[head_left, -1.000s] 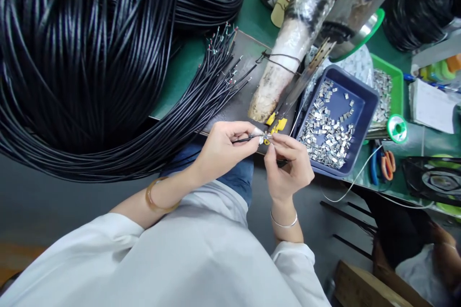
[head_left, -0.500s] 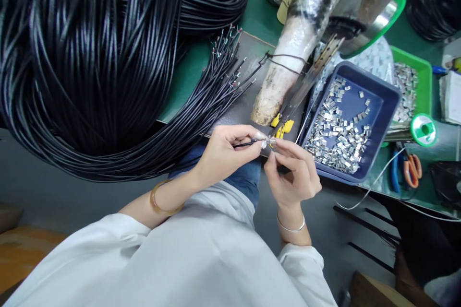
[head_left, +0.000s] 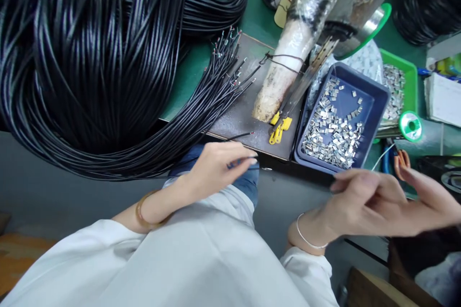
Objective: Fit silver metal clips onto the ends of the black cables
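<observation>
My left hand (head_left: 219,165) is closed, thumb and fingertips pinched over the front edge of the board, on a thin black cable whose bare silvery end (head_left: 267,169) sticks out to the right. Behind it, another black cable (head_left: 239,136) with a reddish tip lies over the grey board (head_left: 248,127). To the right, my right hand (head_left: 382,201) is slightly blurred, its fingers apart and nothing visible in them. It is in front of the blue tray (head_left: 372,105) of small metal clips (head_left: 333,139), close to orange-handled pliers (head_left: 400,159).
Large black cable bundles (head_left: 101,67) fill the left, their stripped ends fanned over the board. A plastic-wrapped tube (head_left: 284,62) slopes down to yellow-tipped metal pieces (head_left: 280,130). Behind the blue tray are a green tray (head_left: 410,81), a green spool (head_left: 410,126) and papers (head_left: 444,98).
My right hand has let go of the cable end and swung right, past the blue tray's front. My left hand has moved slightly left and down. A cable now shows on the board behind it.
</observation>
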A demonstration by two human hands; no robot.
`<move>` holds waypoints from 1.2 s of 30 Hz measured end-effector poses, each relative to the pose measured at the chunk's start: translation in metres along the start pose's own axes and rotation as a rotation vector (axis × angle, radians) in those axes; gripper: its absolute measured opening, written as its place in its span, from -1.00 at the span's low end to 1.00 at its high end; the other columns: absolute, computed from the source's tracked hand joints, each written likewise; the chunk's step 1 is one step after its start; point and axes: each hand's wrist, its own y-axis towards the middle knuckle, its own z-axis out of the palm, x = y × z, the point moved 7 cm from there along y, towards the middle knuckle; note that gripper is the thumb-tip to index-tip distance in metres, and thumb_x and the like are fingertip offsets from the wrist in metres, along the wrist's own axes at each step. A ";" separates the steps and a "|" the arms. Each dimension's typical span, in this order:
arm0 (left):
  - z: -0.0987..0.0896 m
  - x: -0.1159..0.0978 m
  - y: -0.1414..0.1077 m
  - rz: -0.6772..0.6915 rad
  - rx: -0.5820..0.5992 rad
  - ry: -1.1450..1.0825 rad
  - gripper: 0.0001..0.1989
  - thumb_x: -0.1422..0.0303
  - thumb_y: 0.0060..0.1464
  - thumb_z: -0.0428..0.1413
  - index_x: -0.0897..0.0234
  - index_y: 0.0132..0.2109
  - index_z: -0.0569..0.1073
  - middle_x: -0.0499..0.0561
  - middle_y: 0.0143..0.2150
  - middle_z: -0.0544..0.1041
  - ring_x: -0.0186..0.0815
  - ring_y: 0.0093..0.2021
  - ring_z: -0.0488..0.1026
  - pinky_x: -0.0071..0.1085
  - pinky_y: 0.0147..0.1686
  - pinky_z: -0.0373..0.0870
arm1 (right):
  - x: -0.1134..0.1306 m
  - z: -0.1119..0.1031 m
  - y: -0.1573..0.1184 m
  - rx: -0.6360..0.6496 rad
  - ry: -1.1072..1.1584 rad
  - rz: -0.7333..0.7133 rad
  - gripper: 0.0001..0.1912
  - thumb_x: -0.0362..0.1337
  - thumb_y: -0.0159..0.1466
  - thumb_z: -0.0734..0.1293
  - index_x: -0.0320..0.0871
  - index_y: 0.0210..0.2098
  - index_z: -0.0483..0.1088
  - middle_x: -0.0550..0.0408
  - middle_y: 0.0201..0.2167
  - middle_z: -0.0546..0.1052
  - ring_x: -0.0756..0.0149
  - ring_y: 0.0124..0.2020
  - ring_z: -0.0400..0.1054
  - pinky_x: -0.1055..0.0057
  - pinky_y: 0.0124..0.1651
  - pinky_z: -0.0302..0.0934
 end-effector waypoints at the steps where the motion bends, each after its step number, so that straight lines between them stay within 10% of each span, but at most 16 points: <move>1: -0.009 0.004 -0.002 0.008 -0.106 0.071 -0.87 0.40 0.20 0.15 0.30 -0.17 0.59 -0.01 -0.39 0.58 -0.41 -0.45 0.42 -0.49 -0.36 0.36 | -0.004 0.002 0.005 0.030 -0.019 -0.018 -0.76 -0.16 0.23 0.39 -0.02 -0.13 0.36 0.19 -0.49 0.45 0.41 -0.66 0.40 0.46 -0.64 0.23; 6: -0.021 0.019 0.001 0.046 -0.270 0.466 -0.84 0.34 0.21 0.14 0.30 -0.16 0.58 0.10 -0.26 0.57 -0.22 -0.24 0.46 -0.27 -0.15 0.40 | -0.053 0.034 0.027 0.355 -0.360 0.042 -0.82 -0.28 0.09 0.48 -0.13 -0.44 0.38 0.13 -0.56 0.51 0.37 -0.57 0.44 0.43 -0.44 0.32; 11: -0.021 0.004 0.010 0.106 -0.241 0.163 -0.84 0.41 0.21 0.11 0.30 -0.29 0.58 0.06 -0.33 0.62 -0.25 -0.26 0.48 -0.25 -0.09 0.40 | -0.074 0.068 0.043 0.589 -0.555 -0.015 -0.76 -0.36 0.02 0.50 -0.15 -0.57 0.33 0.14 -0.55 0.47 0.52 -0.60 0.23 0.40 -0.41 0.11; 17: 0.036 -0.035 -0.001 -0.117 0.608 -0.682 -0.85 0.44 0.15 0.14 0.39 -0.20 0.60 0.03 -0.47 0.61 -0.42 -0.51 0.45 -0.51 -0.46 0.35 | -0.060 0.090 0.049 0.772 -0.734 -0.151 -0.78 -0.45 0.00 0.46 -0.18 -0.57 0.32 0.23 -0.54 0.34 0.61 -0.56 -0.20 0.33 -0.42 -0.18; 22: 0.055 0.005 -0.002 -0.486 0.193 -1.046 -0.81 0.38 0.04 0.24 0.41 -0.20 0.54 -0.08 -0.59 0.48 -0.49 -0.60 0.34 -0.54 -0.53 0.26 | -0.064 0.099 0.054 0.848 -0.872 -0.111 -0.74 -0.41 0.00 0.47 -0.16 -0.58 0.26 0.27 -0.58 0.32 0.64 -0.55 -0.34 0.30 -0.42 -0.26; 26: 0.044 0.040 -0.003 -0.547 -0.141 -1.082 -0.75 0.28 -0.01 0.30 0.34 -0.22 0.52 -0.16 -0.63 0.42 -0.58 -0.70 0.07 -0.53 -0.68 -0.04 | -0.076 0.100 0.062 0.778 -0.766 -0.104 -0.68 -0.35 0.00 0.48 -0.11 -0.60 0.20 0.19 -0.58 0.39 0.61 -0.61 -0.06 0.35 -0.48 -0.17; 31: 0.028 0.040 0.007 -0.467 -0.182 -1.047 -0.80 0.33 -0.01 0.30 0.34 -0.25 0.52 -0.16 -0.62 0.40 -0.57 -0.67 0.10 -0.53 -0.67 -0.03 | -0.082 0.073 0.064 0.536 -0.502 -0.003 -0.74 -0.34 0.02 0.45 -0.11 -0.59 0.25 0.11 -0.58 0.44 0.49 -0.55 0.31 0.47 -0.50 0.14; 36: 0.025 0.021 0.017 -0.449 -0.126 -0.986 -0.88 0.43 0.00 0.26 0.36 -0.28 0.51 -0.14 -0.59 0.45 -0.54 -0.60 0.28 -0.56 -0.54 0.22 | -0.030 0.037 0.034 0.253 -0.007 0.127 -0.86 -0.32 0.17 0.41 -0.16 -0.44 0.35 0.09 -0.38 0.53 0.41 -0.49 0.47 0.48 -0.50 0.28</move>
